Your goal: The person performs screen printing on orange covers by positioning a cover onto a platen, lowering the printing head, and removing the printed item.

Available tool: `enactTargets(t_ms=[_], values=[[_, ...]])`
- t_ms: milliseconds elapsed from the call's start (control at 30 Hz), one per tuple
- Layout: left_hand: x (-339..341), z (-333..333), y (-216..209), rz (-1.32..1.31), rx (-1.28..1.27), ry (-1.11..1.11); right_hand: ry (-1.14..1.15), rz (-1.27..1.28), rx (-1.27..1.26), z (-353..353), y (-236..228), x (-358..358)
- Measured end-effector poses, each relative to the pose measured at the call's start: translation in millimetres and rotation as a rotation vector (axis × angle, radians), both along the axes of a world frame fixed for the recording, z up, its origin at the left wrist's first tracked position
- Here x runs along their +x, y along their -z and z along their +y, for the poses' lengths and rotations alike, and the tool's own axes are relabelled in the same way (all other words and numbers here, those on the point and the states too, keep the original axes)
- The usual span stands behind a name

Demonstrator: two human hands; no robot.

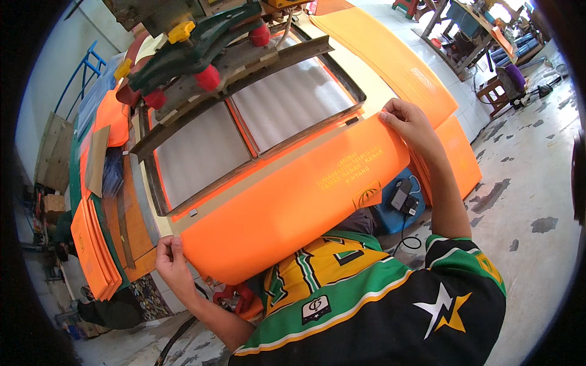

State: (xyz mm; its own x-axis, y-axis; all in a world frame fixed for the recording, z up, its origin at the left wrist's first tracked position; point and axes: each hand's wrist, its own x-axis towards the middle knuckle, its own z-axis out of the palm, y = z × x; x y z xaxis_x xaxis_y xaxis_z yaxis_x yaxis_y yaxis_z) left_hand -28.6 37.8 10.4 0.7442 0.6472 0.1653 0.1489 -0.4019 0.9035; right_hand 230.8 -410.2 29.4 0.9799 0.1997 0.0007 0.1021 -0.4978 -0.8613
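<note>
A flexible orange sheet with small gold print spans the space before me, its near side curving down over my lap. My left hand pinches its left corner between thumb and fingers. At the right corner, my right hand grips the edge the same way. Just beyond the sheet lies a dark metal frame with two grey foam panels inside it and orange material showing along their edges. A tan strip and two small dark blocks lie between frame and sheet.
Over the frame hangs a green press arm with red and yellow knobs and a metal bar. Stacked orange sheets lie right and left. A blue stool bears a small black device with a cable. A cluttered workbench stands far right.
</note>
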Motion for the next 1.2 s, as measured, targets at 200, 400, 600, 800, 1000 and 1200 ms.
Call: enactTargets(t_ms=[200,400,600,800,1000,1200], values=[[-5.4,9.0,6.5,0.0,-0.05,-0.006,-0.038,-0.036,-0.037,-0.7,7.1,14.0],[-2.8,9.3,11.0,-0.012,-0.074,-0.03,-0.076,-0.144,-0.089,-12.4,28.6,33.5],[-4.4,11.8,12.4,0.012,-0.031,-0.005,-0.114,-0.04,0.027,-19.1,32.2,34.3],[-8.7,9.5,9.5,0.026,-0.04,0.049,-0.139,0.06,0.103,-16.8,29.7,30.6],[-9.1,9.6,7.1,0.027,-0.046,0.066,-0.16,0.099,0.135,-15.9,27.3,29.6],[-8.0,9.4,9.5,0.027,-0.024,0.05,-0.172,0.094,0.107,-15.3,27.1,29.2]])
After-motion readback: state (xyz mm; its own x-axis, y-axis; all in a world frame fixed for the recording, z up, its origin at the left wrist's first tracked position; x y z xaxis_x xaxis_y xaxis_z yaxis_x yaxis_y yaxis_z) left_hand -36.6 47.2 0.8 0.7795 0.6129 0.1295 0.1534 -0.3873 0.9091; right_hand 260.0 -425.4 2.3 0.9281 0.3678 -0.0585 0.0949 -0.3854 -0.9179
